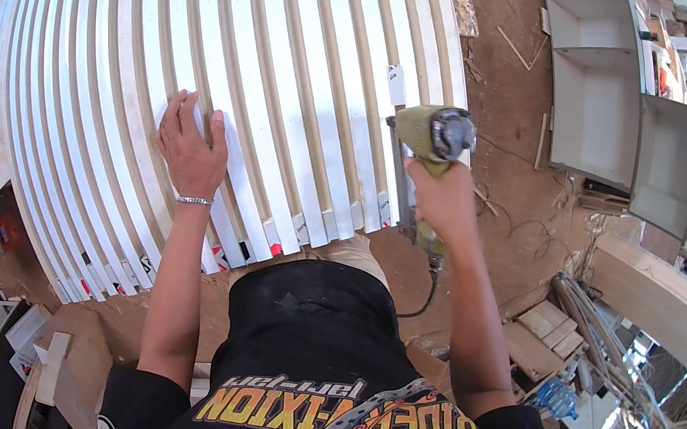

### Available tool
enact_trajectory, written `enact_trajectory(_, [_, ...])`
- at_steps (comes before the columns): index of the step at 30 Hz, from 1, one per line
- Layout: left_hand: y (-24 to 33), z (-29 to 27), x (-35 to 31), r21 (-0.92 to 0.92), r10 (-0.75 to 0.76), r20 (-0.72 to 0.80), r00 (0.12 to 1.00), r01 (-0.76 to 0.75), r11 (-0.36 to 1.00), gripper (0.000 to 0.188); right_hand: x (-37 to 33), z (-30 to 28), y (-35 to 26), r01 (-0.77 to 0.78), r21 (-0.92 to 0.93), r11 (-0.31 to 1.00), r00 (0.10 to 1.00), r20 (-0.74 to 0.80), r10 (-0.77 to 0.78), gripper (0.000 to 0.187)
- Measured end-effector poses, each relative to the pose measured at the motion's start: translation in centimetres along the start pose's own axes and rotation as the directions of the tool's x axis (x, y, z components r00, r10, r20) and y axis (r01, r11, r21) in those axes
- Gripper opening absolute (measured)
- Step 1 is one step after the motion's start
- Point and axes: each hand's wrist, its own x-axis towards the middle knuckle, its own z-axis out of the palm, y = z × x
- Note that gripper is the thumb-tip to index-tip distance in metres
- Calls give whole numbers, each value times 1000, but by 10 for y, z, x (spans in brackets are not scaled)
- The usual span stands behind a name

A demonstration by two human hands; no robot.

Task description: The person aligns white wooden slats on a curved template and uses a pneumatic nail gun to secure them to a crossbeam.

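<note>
A wide panel of long white slats [271, 75], with tan gaps between them, spreads before me and reaches close to my waist. My left hand [192, 155] lies flat on the slats left of the middle, fingers stretched and thumb apart, holding nothing. At the panel's right edge, my right hand [452, 201] is wrapped round the handle of a yellow-green nail gun [421, 129]. The gun's long dark magazine runs down beside the slat ends; whether its nose touches the wood I cannot tell. A short white piece [396, 85] lies across the slats beyond the gun.
A dark hose [428, 297] hangs from the gun. Grey open cabinets [592, 111] stand on the brown floor at the far right. Nearer are a long wooden box [666, 296], a bundle of sticks [603, 344] and a blue bottle [556, 399]. Wooden boards [77, 370] stand at lower left.
</note>
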Motion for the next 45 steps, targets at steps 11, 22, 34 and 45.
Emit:
enact_trajectory(11, [-2,0,2,25,-1,-40,999,2,1000,44,-2,-35,-21,46,152,987,998,-49,-38,29])
enact_trajectory(22, [-1,2,2,72,10,-41,999,-7,997,43,38,-54,-19,2,216,976,1000,30,-9,26])
enact_trajectory(34, [8,1,4,90,27,-72,997,-21,996,40,87,-77,-16,63,118,991,997,36,-68,35])
enact_trajectory(45, [3,4,3,86,8,-77,997,-1,996,40,98,-150,-34,165,241,956,986,-25,-164,29])
